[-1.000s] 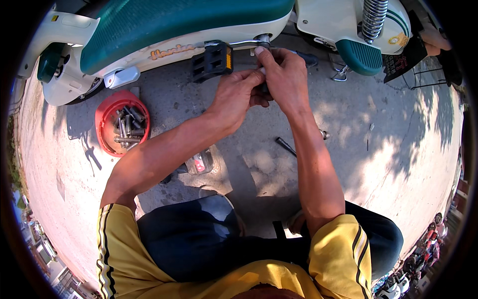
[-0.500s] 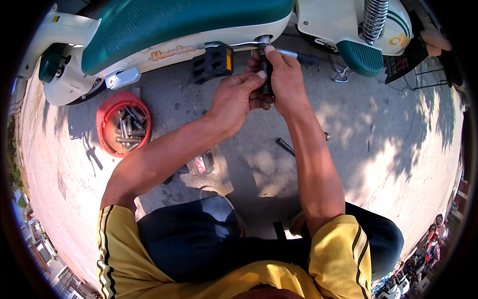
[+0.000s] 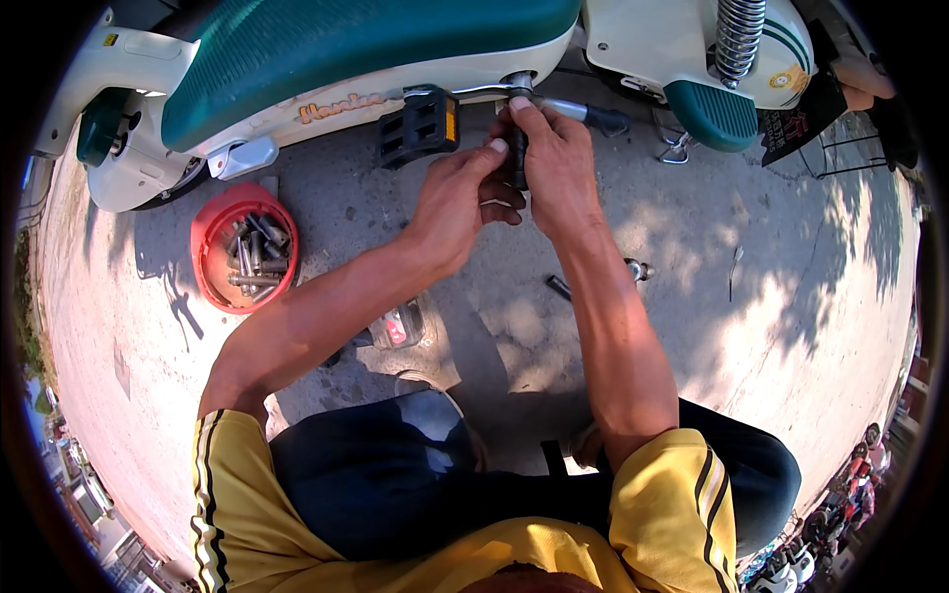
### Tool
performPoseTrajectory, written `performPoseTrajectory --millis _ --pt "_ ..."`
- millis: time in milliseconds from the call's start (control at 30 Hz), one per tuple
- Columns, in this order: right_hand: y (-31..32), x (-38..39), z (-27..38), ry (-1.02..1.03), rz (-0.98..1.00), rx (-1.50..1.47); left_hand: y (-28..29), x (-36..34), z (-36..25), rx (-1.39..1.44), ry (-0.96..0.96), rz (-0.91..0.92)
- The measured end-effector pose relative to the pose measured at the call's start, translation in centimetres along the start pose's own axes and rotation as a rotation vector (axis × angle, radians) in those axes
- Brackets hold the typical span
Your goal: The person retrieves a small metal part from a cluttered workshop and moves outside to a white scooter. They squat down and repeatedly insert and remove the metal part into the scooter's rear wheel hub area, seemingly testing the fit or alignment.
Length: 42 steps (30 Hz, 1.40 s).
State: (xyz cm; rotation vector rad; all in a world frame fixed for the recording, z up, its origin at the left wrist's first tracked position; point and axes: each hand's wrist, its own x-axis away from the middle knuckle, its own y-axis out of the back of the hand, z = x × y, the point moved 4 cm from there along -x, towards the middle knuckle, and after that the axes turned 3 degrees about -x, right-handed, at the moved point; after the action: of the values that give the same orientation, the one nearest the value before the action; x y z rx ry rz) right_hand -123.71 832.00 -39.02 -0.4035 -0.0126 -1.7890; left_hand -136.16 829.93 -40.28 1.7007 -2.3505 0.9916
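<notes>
Under the cream and green scooter body (image 3: 376,40), both hands are at a metal fitting (image 3: 519,82) beside a black pedal (image 3: 415,133). My right hand (image 3: 561,173) is closed round a dark cylindrical tool (image 3: 519,168) that points toward me from the fitting, its thumb on top near the upper end. My left hand (image 3: 450,203) touches the tool from the left with bent thumb and fingers, the lower fingers curled beneath. A silver lever with a dark end (image 3: 568,107) sticks out rightward behind my right hand. The tool's exact kind is hidden by the fingers.
A red bowl (image 3: 206,237) holding several metal sockets lies left on the concrete ground (image 3: 732,336). A dark rod (image 3: 557,287), a metal piece (image 3: 641,270) and a clear case (image 3: 400,326) lie below the hands. A scooter section with a spring (image 3: 741,40) is at upper right.
Over the last second more of the dark tool has come into view between my hands. In the last half second both hands and the tool have shifted slightly left.
</notes>
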Motion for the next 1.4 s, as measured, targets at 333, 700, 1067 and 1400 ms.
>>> performPoseTrajectory --millis 333,700,1067,1400 --pt "-1.0 0.6 0.0 -0.059 -0.029 -0.094 3.5 1.5 0.9 -0.029 -0.067 -0.036" --pt "-1.1 0.7 -0.3 -0.052 -0.041 -0.236 7.5 0.7 -2.1 0.103 -0.126 -0.174" --pt "-1.0 1.3 1.0 0.036 -0.113 0.07 7.0 1.0 -2.9 -0.063 -0.247 -0.24" --pt "-1.2 0.9 0.4 0.001 -0.065 -0.129 7.9 -0.5 0.1 -0.208 -0.186 -0.295"
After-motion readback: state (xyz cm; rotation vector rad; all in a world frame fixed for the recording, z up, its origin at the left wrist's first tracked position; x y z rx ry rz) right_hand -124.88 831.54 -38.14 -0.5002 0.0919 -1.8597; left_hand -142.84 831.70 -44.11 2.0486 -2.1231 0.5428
